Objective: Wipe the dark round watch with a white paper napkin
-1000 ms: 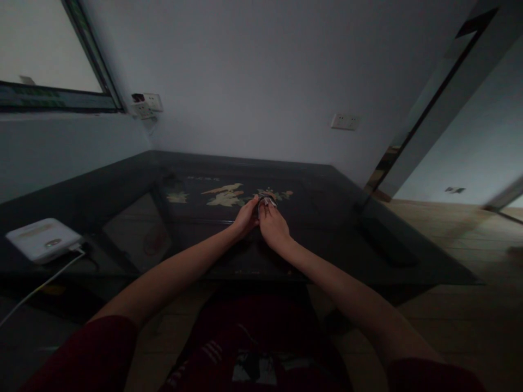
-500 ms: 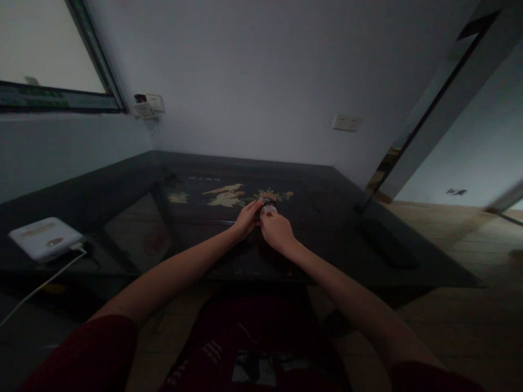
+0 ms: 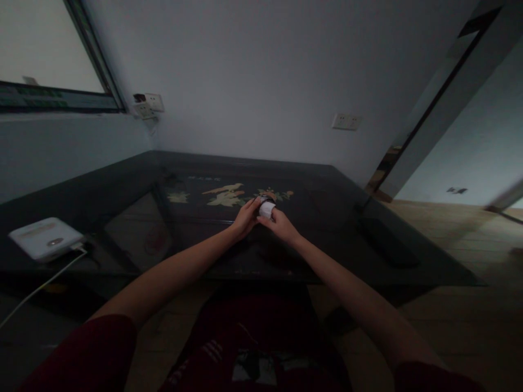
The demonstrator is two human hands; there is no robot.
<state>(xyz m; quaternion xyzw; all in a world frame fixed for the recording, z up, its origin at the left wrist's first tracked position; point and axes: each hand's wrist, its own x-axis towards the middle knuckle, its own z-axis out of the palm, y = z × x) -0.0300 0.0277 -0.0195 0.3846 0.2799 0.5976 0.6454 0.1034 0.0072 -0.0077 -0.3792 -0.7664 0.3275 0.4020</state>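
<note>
Both my hands meet over the middle of a dark glass-topped table [image 3: 122, 179]. My left hand [image 3: 244, 219] and my right hand [image 3: 281, 224] pinch a small white object with a dark top [image 3: 266, 208] between their fingertips, just above the glass. The room is dim and I cannot make out what the object is. Under the glass, right behind my hands, lies a panel with pale bird and flower inlay [image 3: 229, 195].
A white device [image 3: 46, 237] with a white cable [image 3: 41, 286] lies at the table's left end. A dark flat remote-like object [image 3: 386, 242] rests near the right edge. Wall sockets [image 3: 346, 121] sit behind the table, a window [image 3: 44, 49] at the upper left, wooden floor at the right.
My right hand has turned and dropped a little, so more of the small white object shows between the fingertips. My left hand has stayed in place.
</note>
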